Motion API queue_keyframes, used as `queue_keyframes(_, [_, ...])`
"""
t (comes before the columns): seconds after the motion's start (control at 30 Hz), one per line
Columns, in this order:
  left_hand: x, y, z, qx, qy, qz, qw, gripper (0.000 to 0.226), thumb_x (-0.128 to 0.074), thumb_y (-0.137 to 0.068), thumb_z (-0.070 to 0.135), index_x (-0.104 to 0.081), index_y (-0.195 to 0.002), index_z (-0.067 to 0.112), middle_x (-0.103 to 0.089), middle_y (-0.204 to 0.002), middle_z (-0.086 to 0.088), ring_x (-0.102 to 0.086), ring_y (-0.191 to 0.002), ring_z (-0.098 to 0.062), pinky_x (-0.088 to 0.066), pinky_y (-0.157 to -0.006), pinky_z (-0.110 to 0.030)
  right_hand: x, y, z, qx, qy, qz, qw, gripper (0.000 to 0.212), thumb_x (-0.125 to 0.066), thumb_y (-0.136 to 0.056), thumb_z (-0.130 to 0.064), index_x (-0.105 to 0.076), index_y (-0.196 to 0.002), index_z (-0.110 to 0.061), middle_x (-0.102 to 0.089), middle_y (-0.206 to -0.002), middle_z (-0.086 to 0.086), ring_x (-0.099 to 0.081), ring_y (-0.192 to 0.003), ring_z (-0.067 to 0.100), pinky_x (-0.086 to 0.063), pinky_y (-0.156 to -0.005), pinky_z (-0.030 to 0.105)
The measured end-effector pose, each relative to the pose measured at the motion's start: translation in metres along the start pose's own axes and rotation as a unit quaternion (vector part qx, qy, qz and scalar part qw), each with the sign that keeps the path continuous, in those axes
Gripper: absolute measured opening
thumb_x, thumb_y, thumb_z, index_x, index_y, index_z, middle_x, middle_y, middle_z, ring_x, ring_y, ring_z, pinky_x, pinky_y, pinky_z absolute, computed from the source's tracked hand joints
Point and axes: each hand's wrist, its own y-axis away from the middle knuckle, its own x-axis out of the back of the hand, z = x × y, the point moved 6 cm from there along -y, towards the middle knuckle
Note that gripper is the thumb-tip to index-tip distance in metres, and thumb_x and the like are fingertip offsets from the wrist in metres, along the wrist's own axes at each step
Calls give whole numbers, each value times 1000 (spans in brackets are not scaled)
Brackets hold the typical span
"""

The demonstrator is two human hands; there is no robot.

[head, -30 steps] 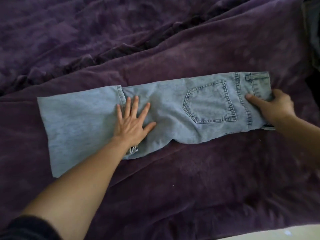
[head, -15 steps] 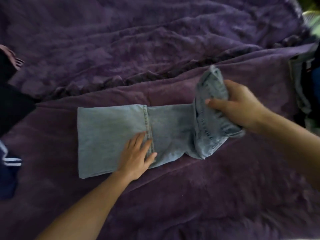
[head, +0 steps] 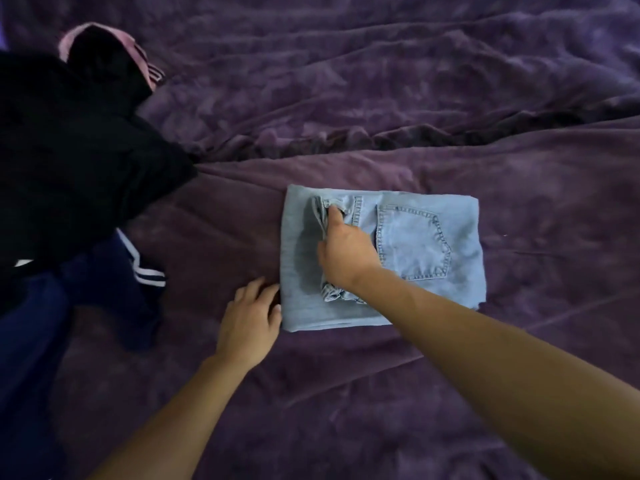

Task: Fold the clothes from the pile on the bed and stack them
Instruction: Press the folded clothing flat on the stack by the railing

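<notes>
One rectangular denim jeans (head: 412, 237) fold; rumpled plush purple blanket (head: 381, 81).

dim, soft even light, faint shadows in the folds, slightly blurry, wide-angle bending at edges
</notes>
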Motion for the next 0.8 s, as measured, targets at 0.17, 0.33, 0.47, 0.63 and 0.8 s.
queue_keyframes(0.17, [-5, -3, -11, -21, 28, -23, 999, 45, -49, -95, 31, -47, -139, 23, -35, -148, 3, -35, -131, -20, -36, -105, -36, -12, -5, -3, -1, -8, 8, 1000, 46, -43, -95, -14, -28, -138, -7, -63, -99, 20, -59, -90, 41, -42, -69, 40])
queue_keyframes(0.33, [0, -8, -10, -28, 13, -26, 999, 44, -48, -95, 31, -47, -138, 24, -37, -146, 1, -37, -128, -21, -35, -103, -37, 23, 2, 37, -22, 40, 51, 998, 52, -48, -96, -24, -31, -145, -18, -66, -103, 20, -62, -90, 39, -45, -69, 40])
queue_keyframes(0.47, [20, -15, 12, -55, 21, 48, 997, 39, -65, -82, 16, -62, -120, 13, -53, -134, -11, -52, -116, -32, -45, -90, -44, 96, -2, 116, -119, -2, 73, 990, 43, -58, -91, -14, -51, -134, -12, -68, -88, 18, -64, -78, 35, -46, -66, 37])
queue_keyframes(0.63, [22, -28, 58, -117, 16, 67, 991, 41, -72, -73, 11, -67, -113, 11, -57, -127, -16, -56, -111, -35, -49, -83, -45, 251, 42, 259, -214, 88, 88, 969, 28, -71, -85, -16, -64, -111, -7, -69, -87, 21, -56, -56, 9, -44, -51, 7])
queue_keyframes(0.8, [-13, -32, 148, -209, -1, -33, 977, 48, -46, -93, 25, -41, -141, 24, -25, -155, -8, -25, -140, -28, -28, -109, -41, 339, 89, 321, -261, 172, 120, 942, 31, -70, -85, -21, -59, -110, -35, -69, -101, 21, -65, -92, 35, -47, -73, 8])
